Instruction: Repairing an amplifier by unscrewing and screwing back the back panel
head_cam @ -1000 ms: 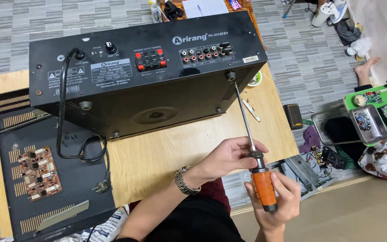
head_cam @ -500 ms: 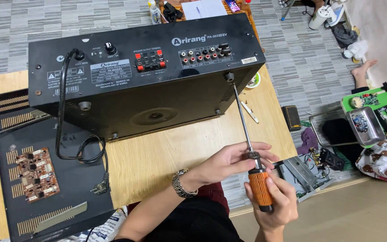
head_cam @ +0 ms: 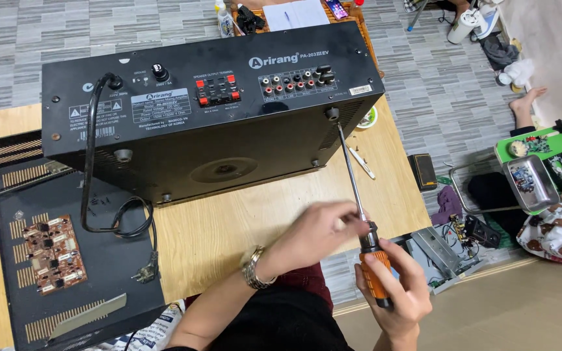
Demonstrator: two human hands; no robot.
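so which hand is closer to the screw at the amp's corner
Left. The left hand pinches the screwdriver shaft partway up toward the screw; the right hand wraps the orange handle, lower and farther away.

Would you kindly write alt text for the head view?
Both hands hold a long orange-handled screwdriver, right hand on the handle, left hand at the shaft, tip at a screw on a black amplifier lying on a wooden table.
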